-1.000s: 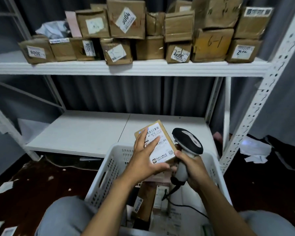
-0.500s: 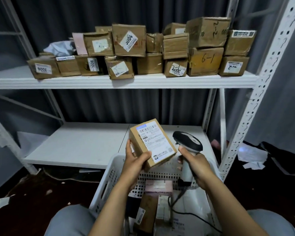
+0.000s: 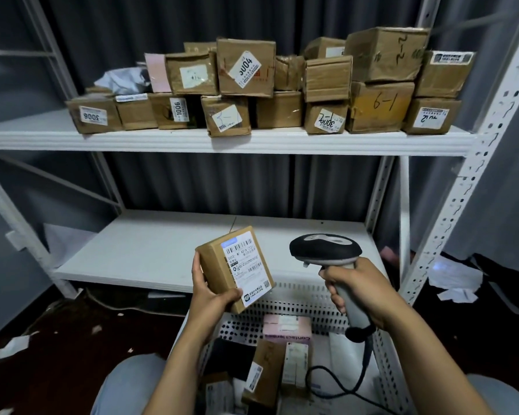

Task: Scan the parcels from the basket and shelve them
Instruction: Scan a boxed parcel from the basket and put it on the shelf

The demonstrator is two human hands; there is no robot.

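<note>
**Parcel held up for scanning, scanner beside it**

Left of centre, the left hand [image 3: 212, 298] grips the small brown cardboard parcel [image 3: 215, 266] by its lower end, above the far rim of the white perforated plastic basket [image 3: 300, 293]. The box is tilted and clean-edged, and the thumb sits at the foot of its flat white barcoded label. Held so low, it could slip back down. Just right, apart from it, the right hand [image 3: 355, 290] is closed round the handle of the black-and-grey corded barcode scanner [image 3: 324, 248]. Its head seems aimed forward, so a read may miss. At lower right, its cable could snag in the basket.
</note>
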